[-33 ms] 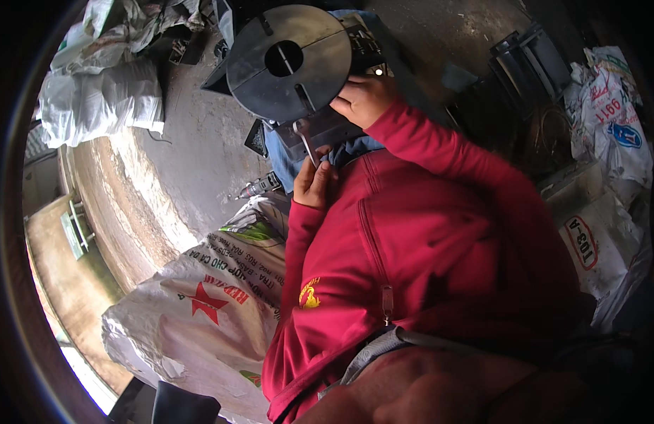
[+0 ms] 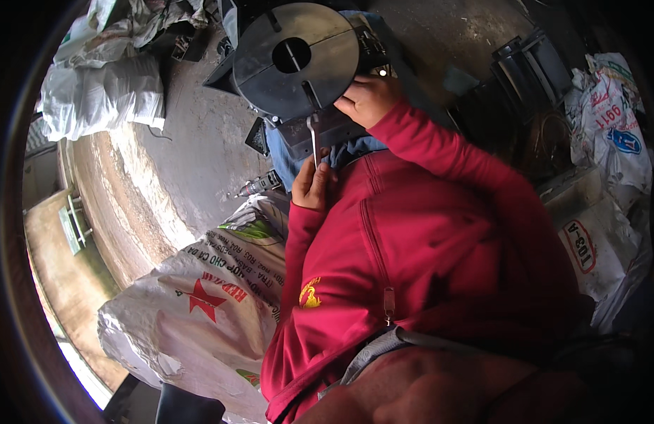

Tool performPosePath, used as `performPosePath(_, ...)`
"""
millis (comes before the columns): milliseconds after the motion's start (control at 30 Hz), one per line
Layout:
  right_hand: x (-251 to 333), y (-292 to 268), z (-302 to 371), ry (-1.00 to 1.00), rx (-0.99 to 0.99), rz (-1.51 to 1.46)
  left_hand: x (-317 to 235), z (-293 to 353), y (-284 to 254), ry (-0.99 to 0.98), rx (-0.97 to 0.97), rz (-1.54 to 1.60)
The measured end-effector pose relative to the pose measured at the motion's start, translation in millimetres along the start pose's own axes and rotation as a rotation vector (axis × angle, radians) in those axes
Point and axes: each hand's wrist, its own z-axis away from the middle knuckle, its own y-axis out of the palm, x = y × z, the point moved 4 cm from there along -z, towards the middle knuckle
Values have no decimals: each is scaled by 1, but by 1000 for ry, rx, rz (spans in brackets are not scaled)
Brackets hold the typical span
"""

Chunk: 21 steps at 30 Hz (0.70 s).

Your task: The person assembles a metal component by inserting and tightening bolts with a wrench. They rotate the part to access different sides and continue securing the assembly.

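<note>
My left hand (image 2: 311,186) is closed around the lower end of a metal wrench (image 2: 316,140). The wrench points upward, its head at the near edge of a round dark disc (image 2: 260,78), beside a slot there. The disc has a central hole and a seam across it. My right hand (image 2: 373,100) is closed at the disc's right rim, thumb toward the near side; some of its fingertips are hidden. Under the disc sits a dark metal body (image 2: 332,131), resting over blue cloth (image 2: 281,164) by my lap.
A power tool (image 2: 260,185) lies on the floor left of my left hand. A large printed sack (image 2: 164,318) fills the lower left. White plastic bags (image 2: 101,102) lie at the far left. Dark metal parts (image 2: 532,67) and more white sacks (image 2: 609,106) stand at the right.
The wrench has swung more upright, its head shifting right at the disc's near edge. The disc appears slightly farther right and up. Both hands keep their hold.
</note>
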Motion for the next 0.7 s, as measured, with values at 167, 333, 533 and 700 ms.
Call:
performPosePath(167,-1,-5,-5,-73,-44,59,-40,-2,-6,401,-275,-504)
performPosePath(333,3,-7,-7,-68,-29,70,-73,-20,9,764,-326,-838)
performPosePath(533,0,-7,-5,-37,22,87,-53,-34,10,767,-387,-1005)
performPosePath(700,-4,-2,-2,-70,-18,66,-59,-28,11,826,-424,-988)
